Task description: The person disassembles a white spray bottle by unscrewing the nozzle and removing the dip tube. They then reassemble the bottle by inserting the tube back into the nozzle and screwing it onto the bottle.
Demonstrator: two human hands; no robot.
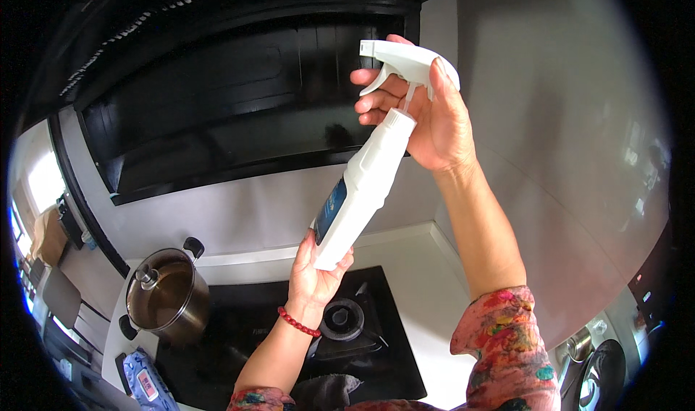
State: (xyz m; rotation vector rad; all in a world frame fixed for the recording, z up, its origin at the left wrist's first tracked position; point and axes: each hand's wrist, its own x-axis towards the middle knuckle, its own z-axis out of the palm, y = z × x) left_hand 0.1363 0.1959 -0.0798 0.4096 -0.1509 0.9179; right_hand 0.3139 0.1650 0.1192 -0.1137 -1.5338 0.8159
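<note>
A white spray bottle point(365, 183) with a dark blue label is held up at a slant above the hob. My left hand point(313, 277), with a red bead bracelet at the wrist, grips it around the base. My right hand point(443, 132) holds the white trigger head point(413, 60), thumb at its back and fingers behind it, not squeezing the lever. Between the head and the ribbed white collar point(399, 119) shows a thin, pale tube, the head standing a little apart from the bottle. The nozzle points left.
Below lies a black gas hob point(394, 367) with a burner point(342, 320) under my left wrist. A steel pot point(177, 313) with a glass lid stands at its left, near a blue wipes packet point(148, 382). A black range hood point(217, 107) hangs behind. Pans point(604, 371) are at lower right.
</note>
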